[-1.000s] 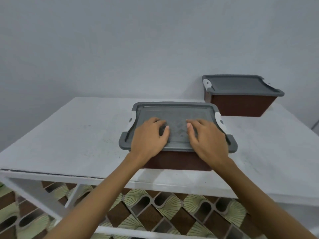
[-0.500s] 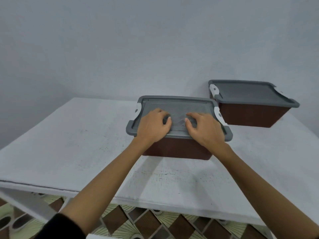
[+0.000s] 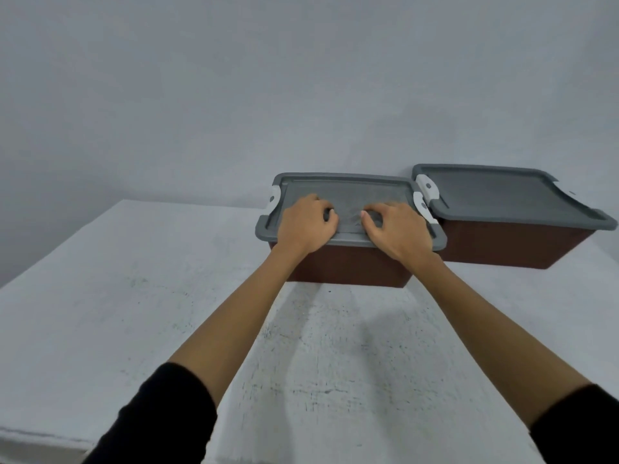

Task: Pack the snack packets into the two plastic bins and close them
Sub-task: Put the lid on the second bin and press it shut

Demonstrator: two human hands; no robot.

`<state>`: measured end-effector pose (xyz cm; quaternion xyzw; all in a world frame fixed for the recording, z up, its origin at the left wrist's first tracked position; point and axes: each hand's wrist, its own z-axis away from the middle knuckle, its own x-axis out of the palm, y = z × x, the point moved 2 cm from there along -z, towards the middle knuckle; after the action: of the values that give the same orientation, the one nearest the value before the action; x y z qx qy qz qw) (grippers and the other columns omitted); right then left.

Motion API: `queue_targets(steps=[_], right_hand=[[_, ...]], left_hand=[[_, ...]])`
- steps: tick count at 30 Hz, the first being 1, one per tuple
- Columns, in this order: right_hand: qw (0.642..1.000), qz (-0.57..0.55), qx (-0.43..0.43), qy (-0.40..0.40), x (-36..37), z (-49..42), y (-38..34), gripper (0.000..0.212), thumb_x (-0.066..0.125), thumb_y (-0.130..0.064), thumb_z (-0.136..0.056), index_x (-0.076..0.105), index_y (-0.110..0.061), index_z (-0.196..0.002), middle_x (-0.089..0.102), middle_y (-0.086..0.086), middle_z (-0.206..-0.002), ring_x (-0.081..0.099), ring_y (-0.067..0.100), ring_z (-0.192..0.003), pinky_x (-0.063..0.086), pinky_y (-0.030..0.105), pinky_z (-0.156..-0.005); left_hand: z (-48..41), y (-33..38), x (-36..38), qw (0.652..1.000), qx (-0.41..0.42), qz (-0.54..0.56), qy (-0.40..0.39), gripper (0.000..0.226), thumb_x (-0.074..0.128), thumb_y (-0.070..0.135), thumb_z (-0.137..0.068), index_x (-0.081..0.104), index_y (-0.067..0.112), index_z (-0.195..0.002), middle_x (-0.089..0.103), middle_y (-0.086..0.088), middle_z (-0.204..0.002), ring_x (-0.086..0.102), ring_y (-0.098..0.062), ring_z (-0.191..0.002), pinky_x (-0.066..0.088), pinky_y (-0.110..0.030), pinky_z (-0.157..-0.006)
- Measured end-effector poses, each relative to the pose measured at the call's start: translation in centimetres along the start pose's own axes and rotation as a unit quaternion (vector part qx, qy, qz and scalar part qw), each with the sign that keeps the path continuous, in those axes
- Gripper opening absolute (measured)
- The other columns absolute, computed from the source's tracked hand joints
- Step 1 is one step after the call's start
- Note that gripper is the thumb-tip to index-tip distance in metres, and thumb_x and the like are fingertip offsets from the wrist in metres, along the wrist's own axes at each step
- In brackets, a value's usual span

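Both hands lie side by side on one grey lid (image 3: 348, 192), right of the frame's centre. The left hand (image 3: 306, 226) sits on the lid's left half with its fingers curled under, knuckles up, gripping nothing I can see. The right hand (image 3: 398, 231) sits on the right half, fingers bent the same way and thumb pointing toward the other hand, also with nothing in its grasp. The two hands are near each other but apart.

That lid covers a brown bin (image 3: 351, 266) and lies flat on it, with a white clasp (image 3: 274, 197) at its left end and another clasp (image 3: 420, 202) at its right end. Just beside it, toward the right edge of the frame, stands a second bin (image 3: 502, 244), brown too, under its own grey lid (image 3: 495, 195). The two lids' corners touch or nearly touch; I cannot tell which. The brown sides hide whatever is inside.

Bare forearms run down to black sleeves (image 3: 160, 420) at the bottom of the frame. Both bins stand on a white, scuffed table (image 3: 134, 296), close against a plain grey wall (image 3: 268, 78) that fills the upper half.
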<state>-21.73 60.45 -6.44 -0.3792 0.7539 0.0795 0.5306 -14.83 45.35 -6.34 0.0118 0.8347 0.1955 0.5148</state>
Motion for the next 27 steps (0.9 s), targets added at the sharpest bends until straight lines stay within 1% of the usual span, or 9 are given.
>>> queue_targets(steps=[4, 8, 15, 20, 24, 27], right_hand=[[1.0, 0.009, 0.004, 0.0, 1.0, -2.3, 0.4, 0.039, 0.041, -0.042, -0.093, 0.065, -0.018, -0.112, 0.067, 0.01, -0.106, 0.058, 0.028, -0.103, 0.049, 0.035, -0.077], [1.0, 0.015, 0.003, 0.003, 1.7, -4.2, 0.8, 0.039, 0.04, -0.041, -0.093, 0.065, -0.017, -0.111, 0.067, 0.01, -0.104, 0.059, 0.028, -0.102, 0.048, 0.034, -0.075], [1.0, 0.024, -0.001, 0.014, 3.0, -7.0, 1.5, 0.04, 0.04, -0.041, -0.093, 0.065, -0.017, -0.113, 0.067, 0.011, -0.104, 0.059, 0.028, -0.101, 0.046, 0.032, -0.073], [1.0, 0.027, -0.001, 0.013, 3.3, -7.6, 2.0, 0.04, 0.04, -0.04, -0.093, 0.066, -0.017, -0.112, 0.067, 0.012, -0.108, 0.058, 0.03, -0.103, 0.049, 0.036, -0.078], [1.0, 0.023, -0.003, 0.021, 3.5, -7.6, 2.1, 0.04, 0.04, -0.04, -0.093, 0.066, -0.015, -0.111, 0.067, 0.012, -0.107, 0.058, 0.03, -0.103, 0.048, 0.035, -0.076], [0.999, 0.031, 0.003, 0.02, 3.4, -7.4, 2.1, 0.04, 0.038, -0.039, -0.094, 0.064, -0.015, -0.113, 0.065, 0.012, -0.109, 0.056, 0.03, -0.105, 0.045, 0.034, -0.075]], left_hand=[[-2.5, -0.8, 0.8, 1.0, 0.008, 0.002, 0.003, 0.034, 0.041, 0.03, -0.093, 0.066, 0.017, -0.112, 0.062, -0.004, -0.11, 0.058, -0.021, -0.099, 0.044, -0.03, -0.077], [-4.6, -1.5, 1.5, 1.0, 0.01, 0.003, 0.002, 0.034, 0.041, 0.029, -0.092, 0.066, 0.017, -0.112, 0.062, -0.004, -0.112, 0.058, -0.022, -0.099, 0.047, -0.031, -0.08], [-7.3, -2.5, 2.5, 1.0, 0.014, 0.007, 0.001, 0.034, 0.041, 0.029, -0.093, 0.065, 0.016, -0.113, 0.061, -0.004, -0.114, 0.058, -0.021, -0.1, 0.043, -0.029, -0.078], [-7.7, -2.4, 2.8, 1.0, 0.017, 0.004, 0.004, 0.034, 0.04, 0.029, -0.093, 0.065, 0.016, -0.112, 0.061, -0.005, -0.111, 0.058, -0.022, -0.097, 0.044, -0.029, -0.075], [-7.7, -2.5, 2.9, 1.0, 0.019, 0.002, 0.01, 0.034, 0.04, 0.029, -0.093, 0.065, 0.016, -0.113, 0.061, -0.004, -0.112, 0.059, -0.021, -0.096, 0.041, -0.027, -0.072], [-7.5, -2.4, 2.9, 1.0, 0.016, -0.003, 0.014, 0.034, 0.039, 0.028, -0.093, 0.063, 0.017, -0.115, 0.06, -0.004, -0.116, 0.058, -0.021, -0.099, 0.041, -0.028, -0.074]])
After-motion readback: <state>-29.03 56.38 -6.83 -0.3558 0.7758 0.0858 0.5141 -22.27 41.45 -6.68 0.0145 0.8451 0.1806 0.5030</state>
